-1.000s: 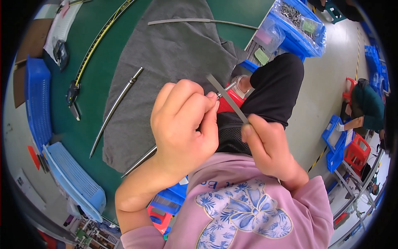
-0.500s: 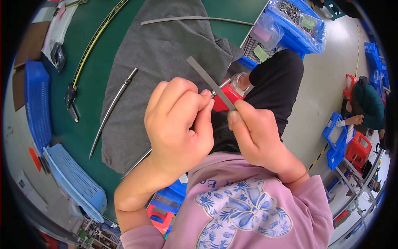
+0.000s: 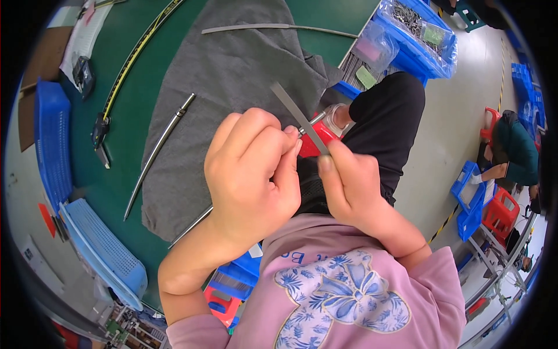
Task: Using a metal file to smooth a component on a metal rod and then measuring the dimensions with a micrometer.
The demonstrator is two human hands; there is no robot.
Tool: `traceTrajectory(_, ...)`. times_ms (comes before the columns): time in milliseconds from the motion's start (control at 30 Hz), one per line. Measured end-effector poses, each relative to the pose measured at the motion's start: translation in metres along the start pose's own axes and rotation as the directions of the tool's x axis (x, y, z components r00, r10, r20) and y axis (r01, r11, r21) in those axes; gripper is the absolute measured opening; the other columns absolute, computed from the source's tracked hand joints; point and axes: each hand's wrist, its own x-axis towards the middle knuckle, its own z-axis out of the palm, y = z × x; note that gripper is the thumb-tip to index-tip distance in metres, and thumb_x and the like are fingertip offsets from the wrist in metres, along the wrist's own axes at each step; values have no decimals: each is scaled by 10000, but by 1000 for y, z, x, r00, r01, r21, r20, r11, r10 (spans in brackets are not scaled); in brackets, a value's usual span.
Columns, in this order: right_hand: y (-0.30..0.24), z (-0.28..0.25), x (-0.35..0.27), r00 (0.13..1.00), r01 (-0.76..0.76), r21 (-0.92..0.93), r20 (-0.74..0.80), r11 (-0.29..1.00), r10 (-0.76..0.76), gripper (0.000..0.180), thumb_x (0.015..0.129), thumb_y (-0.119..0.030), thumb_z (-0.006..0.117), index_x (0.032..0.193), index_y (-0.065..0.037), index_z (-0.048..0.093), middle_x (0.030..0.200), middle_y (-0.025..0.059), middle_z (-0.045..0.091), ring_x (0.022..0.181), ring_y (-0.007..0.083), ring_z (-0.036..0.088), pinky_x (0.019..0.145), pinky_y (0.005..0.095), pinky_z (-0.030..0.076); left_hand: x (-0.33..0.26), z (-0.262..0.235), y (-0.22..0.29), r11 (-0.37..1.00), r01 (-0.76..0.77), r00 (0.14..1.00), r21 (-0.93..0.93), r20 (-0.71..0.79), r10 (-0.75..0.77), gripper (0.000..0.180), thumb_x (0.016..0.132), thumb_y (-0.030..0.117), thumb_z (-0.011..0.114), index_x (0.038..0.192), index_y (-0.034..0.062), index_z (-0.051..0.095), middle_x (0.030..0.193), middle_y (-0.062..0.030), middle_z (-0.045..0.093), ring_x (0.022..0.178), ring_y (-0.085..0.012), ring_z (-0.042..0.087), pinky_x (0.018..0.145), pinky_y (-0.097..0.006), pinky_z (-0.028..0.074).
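My left hand (image 3: 247,174) is closed in a pinch around a slim metal rod (image 3: 318,117), whose shiny stepped end sticks out past the fingertips. A length of rod showing beneath my left wrist looks like the same piece. In my right hand (image 3: 353,183), thumb and fingers grip a flat grey file (image 3: 294,109), which lies slantwise across the rod's end. A similar tapered metal rod (image 3: 157,148) rests on the grey cloth (image 3: 203,75) to the left. Farther off, another thin file (image 3: 250,28) lies across the cloth and the green table.
Calipers (image 3: 100,134) and a yellow-black tape (image 3: 135,55) lie on the green table (image 3: 116,168). Blue baskets (image 3: 110,250) line the left edge. A blue bin (image 3: 410,55) of metal parts stands at far right. A co-worker (image 3: 514,145) sits beyond the aisle.
The file has shifted slightly to the right across the rod's end, along with small motion of my right hand. My left hand keeps its hold almost in place.
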Motion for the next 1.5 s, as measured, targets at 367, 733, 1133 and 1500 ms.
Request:
traceTrajectory(367, -1, 7, 4, 995, 63, -36, -75, 997, -65, 108, 842, -95, 554, 783, -43, 480, 487, 101, 480, 421, 303, 523, 403, 391, 382, -1, -1, -1, 1000, -1, 1000, 6, -13, 1, 174, 670, -108, 670, 692, -5, 531, 706, -100, 529, 608, -221, 499, 534, -289, 387)
traceTrajectory(733, 20, 11, -8, 993, 96, -89, -59, 991, -102, 122, 814, -106, 591, 789, -39, 493, 487, 92, 476, 422, 290, 524, 403, 384, 380, 1, 0, -1, 1000, -7, 1000, -9, -1, 7, 181, 662, -105, 675, 693, -2, 529, 706, -98, 530, 602, -228, 500, 528, -297, 387)
traceTrajectory(1133, -8, -6, 0, 1000, 14, -130, 0, 991, -15, 143, 826, -105, 581, 768, -50, 462, 479, 103, 471, 418, 304, 523, 394, 398, 375, 0, 2, 0, 1000, 2, 1000, 12, -12, -2, 186, 656, -113, 672, 686, 2, 529, 698, -97, 529, 593, -230, 496, 525, -298, 383)
traceTrajectory(1500, -19, -10, 19, 999, 34, -106, 17, 994, -33, 139, 850, -129, 578, 797, -44, 481, 486, 114, 486, 430, 336, 517, 400, 415, 371, -1, 3, -1, 1000, 3, 1000, -18, -29, -4, 168, 633, -80, 665, 697, 15, 541, 711, -79, 494, 602, -262, 471, 514, -353, 383)
